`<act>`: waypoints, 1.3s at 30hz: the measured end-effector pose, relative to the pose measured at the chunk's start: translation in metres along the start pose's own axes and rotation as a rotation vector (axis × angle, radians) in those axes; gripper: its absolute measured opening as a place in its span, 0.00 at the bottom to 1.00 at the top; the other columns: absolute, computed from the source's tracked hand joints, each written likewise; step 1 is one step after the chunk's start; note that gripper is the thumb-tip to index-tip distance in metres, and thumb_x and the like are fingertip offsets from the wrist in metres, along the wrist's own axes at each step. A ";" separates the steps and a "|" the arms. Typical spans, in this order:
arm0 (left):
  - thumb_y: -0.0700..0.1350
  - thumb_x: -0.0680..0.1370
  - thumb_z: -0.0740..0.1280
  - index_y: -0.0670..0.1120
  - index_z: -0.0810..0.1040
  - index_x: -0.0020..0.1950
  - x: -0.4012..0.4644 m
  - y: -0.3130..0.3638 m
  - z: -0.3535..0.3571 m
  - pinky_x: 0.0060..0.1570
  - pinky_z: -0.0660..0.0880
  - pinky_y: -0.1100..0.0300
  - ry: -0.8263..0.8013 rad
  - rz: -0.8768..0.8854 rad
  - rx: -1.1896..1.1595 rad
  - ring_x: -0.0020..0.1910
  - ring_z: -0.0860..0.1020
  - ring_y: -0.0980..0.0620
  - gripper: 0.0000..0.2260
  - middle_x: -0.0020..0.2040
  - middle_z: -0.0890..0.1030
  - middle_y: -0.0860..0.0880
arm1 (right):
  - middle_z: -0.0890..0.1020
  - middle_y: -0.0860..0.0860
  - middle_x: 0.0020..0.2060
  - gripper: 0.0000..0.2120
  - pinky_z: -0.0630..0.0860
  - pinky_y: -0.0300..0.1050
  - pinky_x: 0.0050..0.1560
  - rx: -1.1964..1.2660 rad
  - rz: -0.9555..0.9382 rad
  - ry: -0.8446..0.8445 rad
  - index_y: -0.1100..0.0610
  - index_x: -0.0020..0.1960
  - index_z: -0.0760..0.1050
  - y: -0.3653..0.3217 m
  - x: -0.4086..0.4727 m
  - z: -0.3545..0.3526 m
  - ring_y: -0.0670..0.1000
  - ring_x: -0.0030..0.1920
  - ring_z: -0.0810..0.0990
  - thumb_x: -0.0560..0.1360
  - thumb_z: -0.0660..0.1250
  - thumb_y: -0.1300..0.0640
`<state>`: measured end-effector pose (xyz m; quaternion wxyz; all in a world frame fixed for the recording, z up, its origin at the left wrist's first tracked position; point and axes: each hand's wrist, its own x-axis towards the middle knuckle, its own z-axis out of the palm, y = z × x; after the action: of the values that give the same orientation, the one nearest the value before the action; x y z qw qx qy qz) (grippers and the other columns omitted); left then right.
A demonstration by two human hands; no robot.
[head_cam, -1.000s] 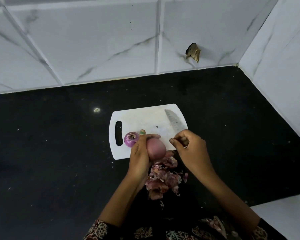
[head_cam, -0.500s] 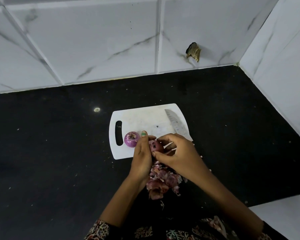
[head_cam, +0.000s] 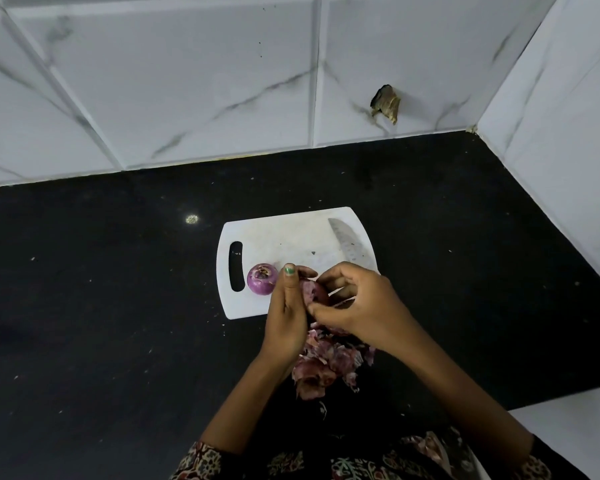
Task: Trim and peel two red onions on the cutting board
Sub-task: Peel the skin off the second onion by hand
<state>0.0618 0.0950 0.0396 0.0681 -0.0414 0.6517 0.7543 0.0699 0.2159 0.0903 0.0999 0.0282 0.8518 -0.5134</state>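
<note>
A white cutting board (head_cam: pixel 284 237) lies on the black counter. On its left part sits a peeled purple onion (head_cam: pixel 262 278). Over the board's near edge my left hand (head_cam: pixel 288 317) grips a second red onion (head_cam: pixel 312 292), mostly hidden between both hands. My right hand (head_cam: pixel 357 306) is against that onion from the right, its thumb and fingers curled onto the skin. A knife blade (head_cam: pixel 349 242) rests on the board's right side; its handle is hidden behind my right hand.
A heap of reddish onion skins (head_cam: pixel 326 365) lies on the black counter (head_cam: pixel 101 323) just below the board, under my hands. White marble-look tiled walls (head_cam: pixel 187 81) close the back and right. A white surface (head_cam: pixel 575 427) shows at the lower right.
My right hand has come left from the knife's handle onto the onion held by my left hand, now covering most of it. The peeled onion and knife have not moved.
</note>
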 end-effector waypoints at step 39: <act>0.51 0.84 0.48 0.45 0.77 0.49 -0.003 0.004 0.003 0.55 0.78 0.48 0.078 -0.115 -0.114 0.50 0.81 0.42 0.20 0.46 0.81 0.39 | 0.83 0.46 0.37 0.13 0.81 0.42 0.40 -0.053 -0.035 -0.014 0.54 0.46 0.79 -0.002 0.001 0.000 0.43 0.37 0.81 0.63 0.76 0.56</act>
<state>0.0640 0.0973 0.0447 0.0833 -0.1121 0.6063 0.7829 0.0683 0.2143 0.0919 0.0976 0.0068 0.8647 -0.4926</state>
